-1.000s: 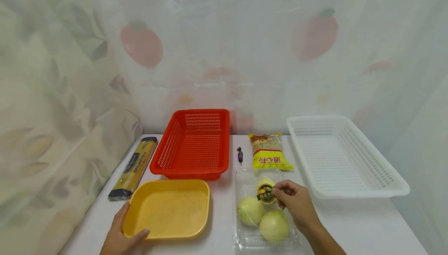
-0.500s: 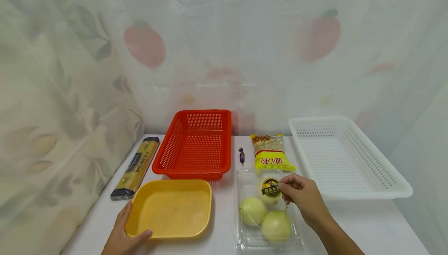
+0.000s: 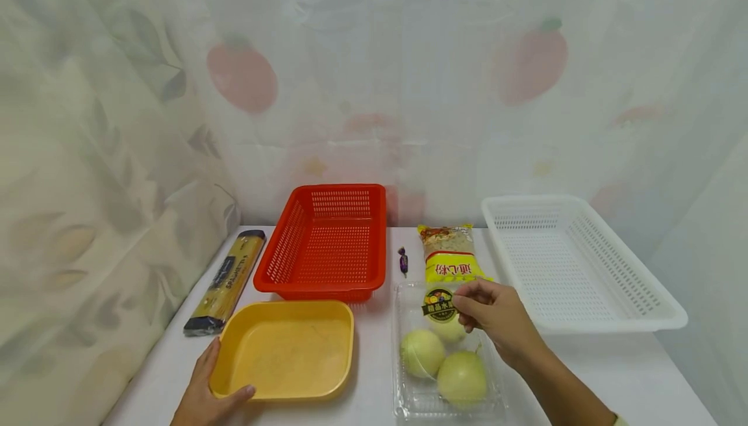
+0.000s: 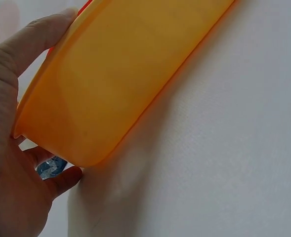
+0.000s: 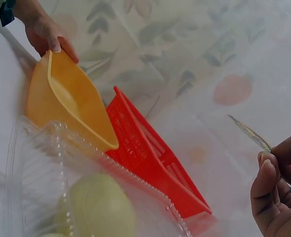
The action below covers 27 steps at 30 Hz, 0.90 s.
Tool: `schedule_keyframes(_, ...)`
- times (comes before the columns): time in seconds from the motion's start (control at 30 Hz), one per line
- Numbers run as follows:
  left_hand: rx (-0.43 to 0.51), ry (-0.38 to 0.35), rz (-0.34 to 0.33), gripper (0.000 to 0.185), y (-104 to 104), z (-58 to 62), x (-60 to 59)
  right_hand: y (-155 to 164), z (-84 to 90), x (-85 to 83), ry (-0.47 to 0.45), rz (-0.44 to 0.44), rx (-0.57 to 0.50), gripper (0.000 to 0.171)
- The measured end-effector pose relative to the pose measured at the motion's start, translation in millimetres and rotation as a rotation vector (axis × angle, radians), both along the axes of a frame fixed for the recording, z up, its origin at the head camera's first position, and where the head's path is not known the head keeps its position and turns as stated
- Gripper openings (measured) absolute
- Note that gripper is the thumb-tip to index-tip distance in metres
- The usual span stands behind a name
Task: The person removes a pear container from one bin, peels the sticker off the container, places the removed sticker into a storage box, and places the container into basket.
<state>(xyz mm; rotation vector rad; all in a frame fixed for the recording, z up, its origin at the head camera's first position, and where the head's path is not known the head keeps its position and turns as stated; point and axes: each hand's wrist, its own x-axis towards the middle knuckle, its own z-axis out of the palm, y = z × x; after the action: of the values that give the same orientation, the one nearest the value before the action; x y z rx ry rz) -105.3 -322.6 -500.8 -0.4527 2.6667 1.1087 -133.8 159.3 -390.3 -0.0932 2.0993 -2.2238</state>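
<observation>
My left hand [image 3: 204,390] grips the near-left corner of a yellow plastic tray [image 3: 286,348], its thumb at the front rim and fingers along the left side. Between the thumb and fingers of my right hand [image 3: 497,315] is a round black sticker [image 3: 439,306] with a fruit print. The right wrist view has this sticker [image 5: 250,133] almost edge-on, raised in the air. Under it lies a clear plastic clamshell box [image 3: 400,387] holding pale green round fruits [image 3: 461,379], one partly hidden behind the sticker.
A red basket [image 3: 330,250] stands behind the tray, with a spaghetti pack [image 3: 228,283] to its left. A wrapped candy [image 3: 403,262] and a yellow-labelled pasta bag [image 3: 448,257] lie behind the box. At the right is a white basket [image 3: 575,270].
My right hand with the sticker shifts slightly right, then back left and farther from me over the box. The left hand and tray stay in place.
</observation>
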Motion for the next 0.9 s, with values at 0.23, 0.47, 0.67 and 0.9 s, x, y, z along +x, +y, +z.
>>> schedule_keyframes(0.23, -0.01, -0.012, 0.01, 0.137, 1.1, -0.8, 0.1, -18.3, 15.5, -3.3, 0.018, 0.055, -0.049, 0.018)
schedule_keyframes(0.47, 0.004, 0.012, -0.01, 0.133, 0.1, 0.2, 0.0, -36.5, 29.6, -7.0, -0.007, 0.107, -0.05, 0.018)
schedule_keyframes(0.67, 0.001, 0.013, -0.014, 0.133, -0.7, 0.2, 0.4, -57.2, 37.9, -12.5, -0.007, 0.163, -0.057, 0.016)
schedule_keyframes(0.9, 0.014, 0.024, -0.022, 0.132, -1.7, -0.5, 0.8, -81.2, 41.6, -18.1, -0.012, 0.193, -0.025, 0.009)
